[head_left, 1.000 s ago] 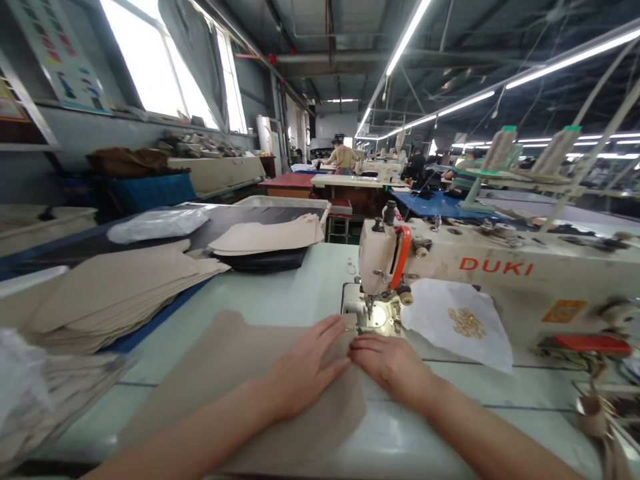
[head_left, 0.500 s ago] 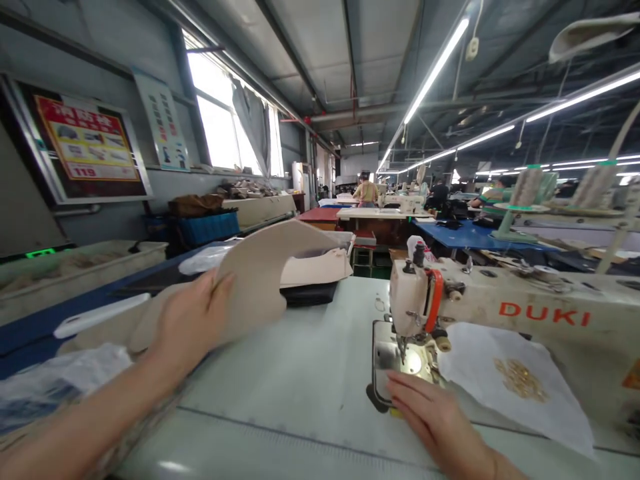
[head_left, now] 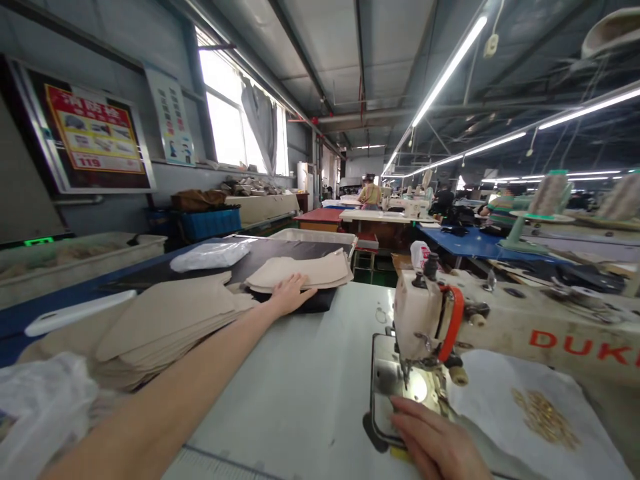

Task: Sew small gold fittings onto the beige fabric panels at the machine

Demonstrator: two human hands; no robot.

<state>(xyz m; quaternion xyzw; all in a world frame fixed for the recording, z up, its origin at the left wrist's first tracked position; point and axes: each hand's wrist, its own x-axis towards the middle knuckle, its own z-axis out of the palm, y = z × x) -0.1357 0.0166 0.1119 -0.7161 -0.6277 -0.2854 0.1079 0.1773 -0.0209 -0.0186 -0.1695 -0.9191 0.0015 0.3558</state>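
My left hand (head_left: 291, 294) lies with fingers spread on a small stack of beige curved pieces (head_left: 310, 268), which rests on black material at the far edge of the pale work table (head_left: 295, 380). A larger pile of beige pieces (head_left: 165, 317) fans out to the left of my forearm. Beside the needle of the sewing machine (head_left: 425, 313), my right hand (head_left: 435, 437) touches the metal plate (head_left: 385, 383) with its fingertips; its fingers lie together, and what is under them, if anything, is hidden.
A white cloth (head_left: 525, 380) with small gold-coloured parts lies by the machine at the right. Clear plastic bags (head_left: 210, 256) and a white-handled thing (head_left: 80, 313) are at the left. A person (head_left: 370, 193) sits far ahead.
My left hand has let go of the beige piece it held up and moved forward and right onto the small stack. My right hand has stayed by the needle.
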